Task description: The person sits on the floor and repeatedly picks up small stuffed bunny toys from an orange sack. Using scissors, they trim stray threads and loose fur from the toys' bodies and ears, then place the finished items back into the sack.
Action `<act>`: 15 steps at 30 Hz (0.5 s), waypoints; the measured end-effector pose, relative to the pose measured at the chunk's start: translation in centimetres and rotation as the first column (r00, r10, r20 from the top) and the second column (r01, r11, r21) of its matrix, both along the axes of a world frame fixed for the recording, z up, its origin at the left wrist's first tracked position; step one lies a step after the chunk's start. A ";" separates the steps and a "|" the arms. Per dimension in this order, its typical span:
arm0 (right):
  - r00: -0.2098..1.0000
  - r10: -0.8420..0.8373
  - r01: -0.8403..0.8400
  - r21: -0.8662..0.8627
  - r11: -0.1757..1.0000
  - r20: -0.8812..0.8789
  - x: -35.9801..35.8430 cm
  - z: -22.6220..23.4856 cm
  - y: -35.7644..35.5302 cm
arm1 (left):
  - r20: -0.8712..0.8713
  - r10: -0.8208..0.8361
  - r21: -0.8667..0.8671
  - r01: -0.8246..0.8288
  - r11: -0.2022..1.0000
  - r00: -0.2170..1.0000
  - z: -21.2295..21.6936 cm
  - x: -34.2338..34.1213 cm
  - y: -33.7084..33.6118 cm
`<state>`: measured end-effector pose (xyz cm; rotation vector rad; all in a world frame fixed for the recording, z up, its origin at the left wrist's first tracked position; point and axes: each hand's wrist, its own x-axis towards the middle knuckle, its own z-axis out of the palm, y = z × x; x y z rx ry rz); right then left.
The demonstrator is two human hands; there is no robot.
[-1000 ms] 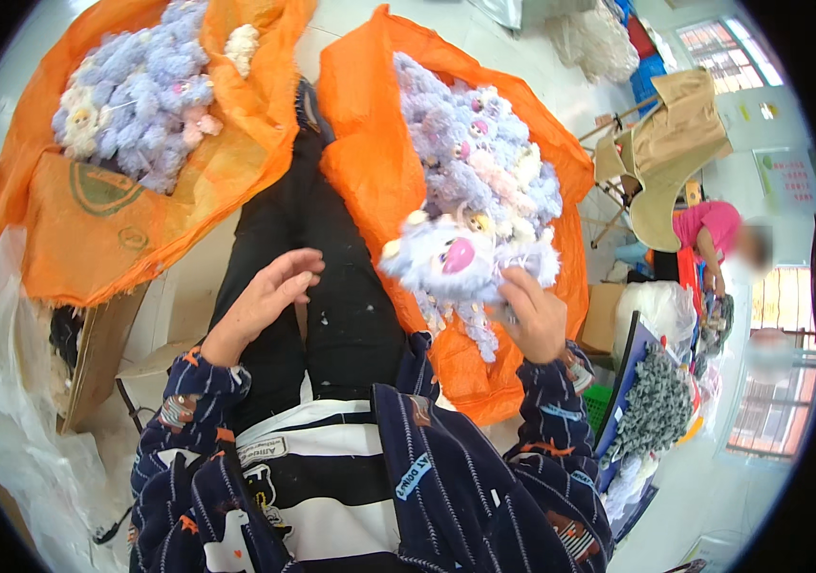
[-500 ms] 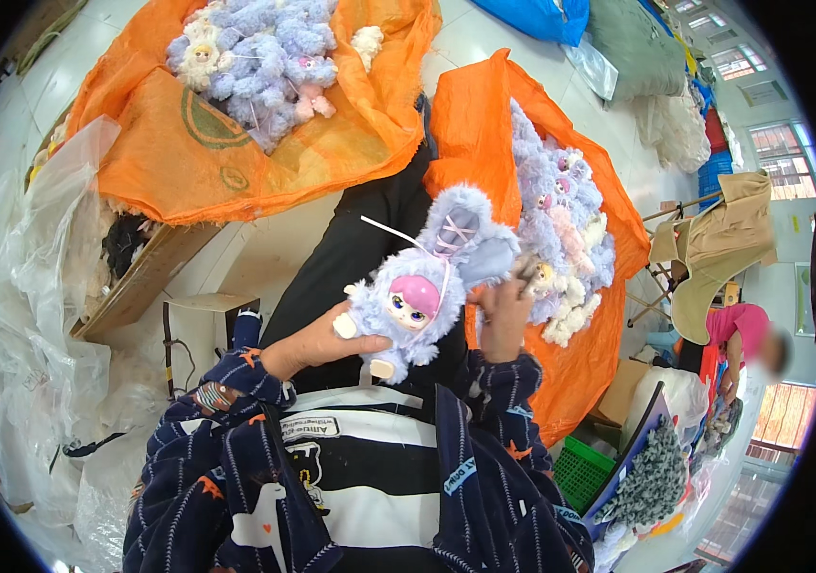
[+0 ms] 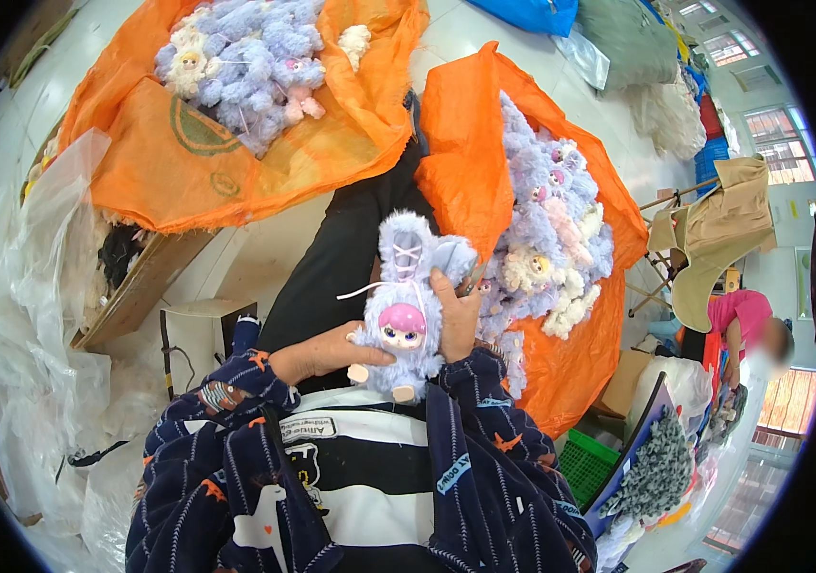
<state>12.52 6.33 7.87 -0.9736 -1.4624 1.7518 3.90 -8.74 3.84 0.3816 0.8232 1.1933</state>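
A pale lavender plush doll [image 3: 406,304] with long laced ears, pink hair and a smooth face is held upright over my lap. My left hand [image 3: 327,353] is closed round its lower body, thumb across the front below the face. My right hand [image 3: 457,310] grips its side and the base of the right ear, with some fingers hidden behind it. A thin white cord [image 3: 360,289] sticks out to the left from below the ears.
An orange sack [image 3: 164,172] heaped with similar plush dolls [image 3: 255,62] lies ahead on the left. Another orange sack [image 3: 465,143] of dolls stands at my right. Clear plastic sheeting [image 3: 35,315] hangs at the left. A green basket [image 3: 588,465] and a bending person [image 3: 742,329] are farther right.
My right hand has come in from beside the right-hand sack and taken hold of the doll. The doll has turned from leaning right to nearly upright and shifted slightly left.
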 end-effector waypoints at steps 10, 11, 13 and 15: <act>0.970 -0.100 0.045 0.243 0.969 0.220 2.3 1.0 3.7 | -0.260 0.035 0.084 -0.013 0.996 0.965 -2.0 0.1 0.4; 0.979 -0.158 0.109 0.323 0.940 0.128 2.7 0.7 4.6 | -0.332 0.060 0.129 -0.018 0.992 0.941 -2.5 0.1 0.3; 0.983 -0.052 0.011 0.232 0.973 0.174 1.8 5.0 3.8 | -0.348 0.055 0.103 -0.021 0.994 0.936 -2.1 0.1 0.4; 0.938 0.206 -0.275 0.239 0.931 0.277 2.1 5.5 3.0 | -0.332 0.058 0.143 -0.010 0.990 0.942 -2.0 0.3 0.9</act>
